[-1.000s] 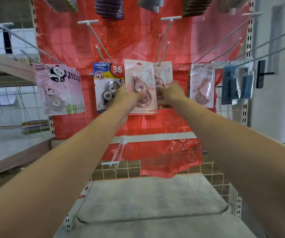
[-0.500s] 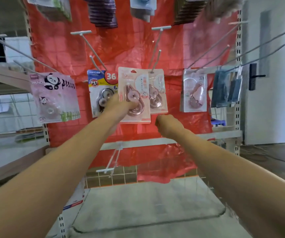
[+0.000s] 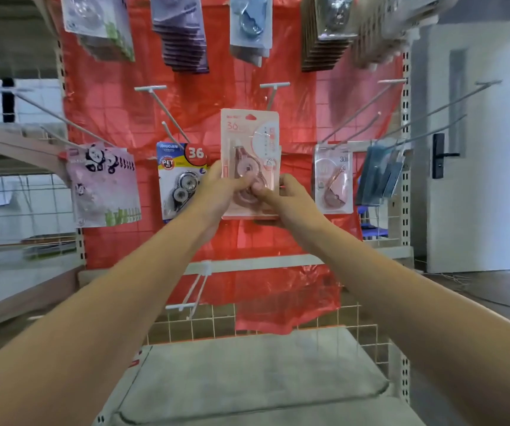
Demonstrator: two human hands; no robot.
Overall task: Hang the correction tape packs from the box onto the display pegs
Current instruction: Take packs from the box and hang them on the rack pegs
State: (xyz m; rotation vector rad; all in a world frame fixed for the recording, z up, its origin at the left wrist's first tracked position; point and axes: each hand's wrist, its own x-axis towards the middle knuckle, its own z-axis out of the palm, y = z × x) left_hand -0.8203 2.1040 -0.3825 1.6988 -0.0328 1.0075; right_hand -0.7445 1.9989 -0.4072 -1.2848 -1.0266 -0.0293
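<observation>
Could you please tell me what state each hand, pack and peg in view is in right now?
pink pack: held upright in both hands, not yet hung
left hand: grips pack
right hand: grips pack
centre peg: mostly hidden behind pack
blue-and-yellow pack: hanging
panda packs: hanging

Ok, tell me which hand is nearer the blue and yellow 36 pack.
Left. The left hand grips the pink pack right beside the blue and yellow 36 pack, overlapping its right edge. The right hand holds the pink pack's far side.
</observation>
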